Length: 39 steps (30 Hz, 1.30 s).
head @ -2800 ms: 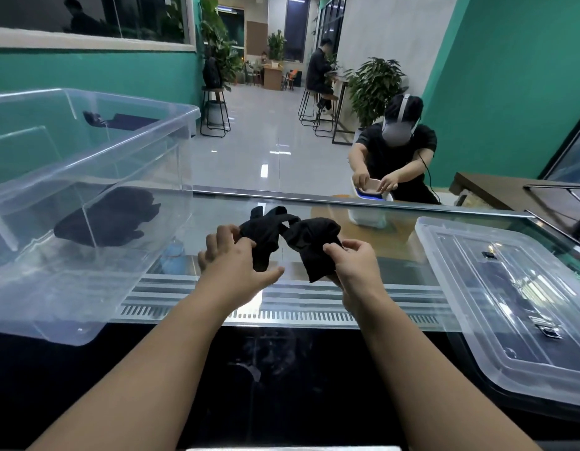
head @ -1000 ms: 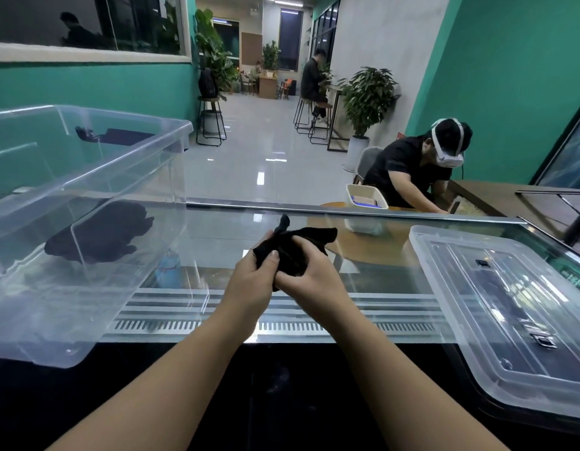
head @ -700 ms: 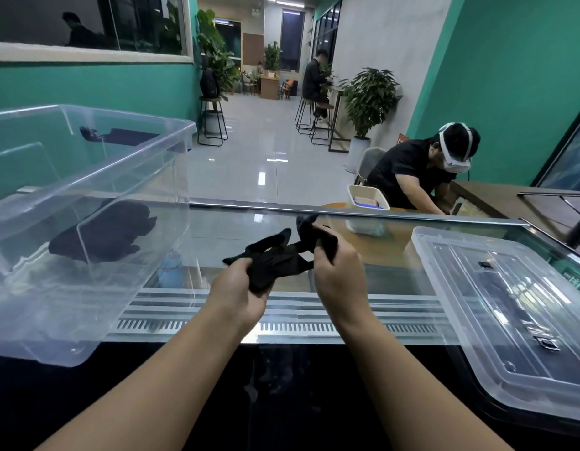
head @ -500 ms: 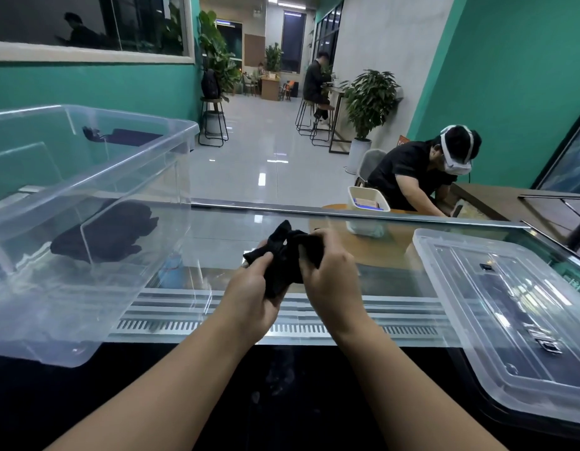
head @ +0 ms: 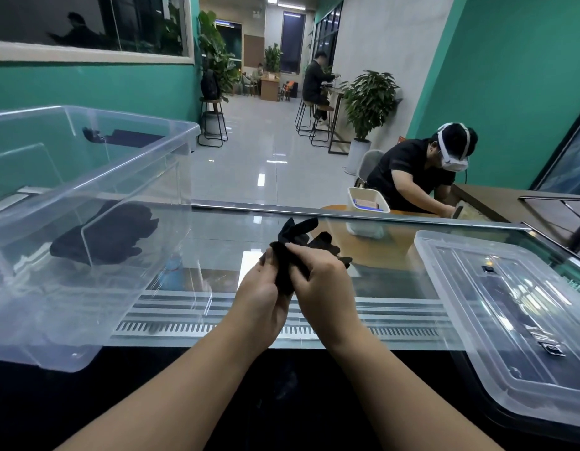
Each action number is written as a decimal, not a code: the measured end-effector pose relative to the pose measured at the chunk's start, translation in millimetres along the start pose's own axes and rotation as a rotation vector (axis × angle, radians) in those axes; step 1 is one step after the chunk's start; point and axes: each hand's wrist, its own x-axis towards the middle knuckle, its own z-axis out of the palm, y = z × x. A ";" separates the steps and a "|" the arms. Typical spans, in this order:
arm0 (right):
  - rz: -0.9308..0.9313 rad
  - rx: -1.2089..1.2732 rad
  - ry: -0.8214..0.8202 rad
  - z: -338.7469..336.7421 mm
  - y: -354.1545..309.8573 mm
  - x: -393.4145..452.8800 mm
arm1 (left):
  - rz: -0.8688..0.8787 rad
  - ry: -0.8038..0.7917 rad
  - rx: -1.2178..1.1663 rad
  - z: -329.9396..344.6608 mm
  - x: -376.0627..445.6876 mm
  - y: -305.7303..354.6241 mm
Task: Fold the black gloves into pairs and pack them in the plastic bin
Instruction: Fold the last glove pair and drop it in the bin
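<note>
**Both hands bunching gloves over the glass**

The left hand (head: 261, 296) and right hand (head: 321, 281) are gripping the crumpled black fabric gloves (head: 293, 252) above the glass-topped counter (head: 217, 236), between the clear plastic bin (head: 96, 177) holding a folded black pair (head: 109, 234) and the clear flat lid (head: 510, 314).

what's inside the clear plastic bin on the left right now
A dark bundle of black gloves lies on the floor of the plastic bin. How many gloves it holds can't be told. The bin's near-left end is out of frame.

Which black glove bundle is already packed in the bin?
The bundle lying inside the clear plastic bin on the left; the other gloves are gripped by both hands above the counter.
</note>
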 end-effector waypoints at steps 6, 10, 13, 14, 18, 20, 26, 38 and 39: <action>-0.036 -0.013 -0.352 0.5 4.5 3.2 | -0.016 0.053 -0.078 -2.8 3.4 4.8; -0.011 -0.061 -0.338 -0.5 15.3 6.7 | -0.064 0.010 -0.058 -0.5 1.2 5.7; -0.043 -0.035 -0.363 0.3 14.8 5.0 | -0.064 -0.012 -0.057 1.3 -1.2 8.8; -0.061 -0.030 -0.375 0.8 14.3 4.3 | -0.061 -0.014 -0.056 0.9 -1.6 10.1; -0.069 -0.006 -0.403 2.6 12.7 4.8 | -0.054 -0.025 -0.068 2.4 -3.8 12.1; -0.049 -0.003 -0.426 1.7 11.4 4.9 | -0.052 -0.021 -0.066 5.9 -6.6 10.4; -0.018 -0.039 -0.468 1.6 7.7 4.4 | -0.043 -0.007 -0.021 9.8 -9.7 7.2; 0.088 0.298 -0.562 3.3 6.8 3.3 | 0.039 0.173 0.077 -1.9 -2.3 8.0; 0.124 0.344 -0.499 1.7 6.2 3.7 | 0.037 0.208 0.050 -1.8 -2.2 10.6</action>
